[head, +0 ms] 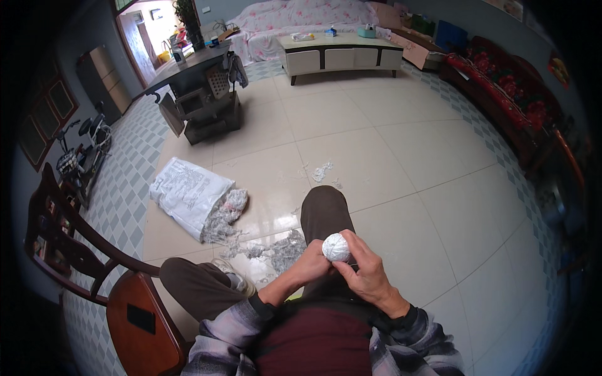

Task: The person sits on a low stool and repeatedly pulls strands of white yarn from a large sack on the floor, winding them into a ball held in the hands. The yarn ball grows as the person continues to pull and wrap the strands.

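A ball of white yarn (336, 247) is held above my right thigh. My right hand (369, 270) grips it from the right side, thumb below and fingers over the top. Against its lower left rests my left hand (312, 263), with the fingers curled; whether it pinches a strand is hidden. Loose grey-white yarn (287, 251) lies tangled on the floor between my knees. It trails towards a white woven sack (188, 192) lying on its side, with more tangled yarn (233, 202) spilling from its mouth. A small clump of white yarn (322, 172) lies beyond my right knee.
At my left stands a wooden chair (136, 348) with a dark phone (141, 318) on its seat. A metal stove (207, 103) is ahead on the left, and a low cabinet (343, 58) stands farther back. A red-covered sofa (508, 89) lines the right wall. A parked scooter (84, 145) is at the far left.
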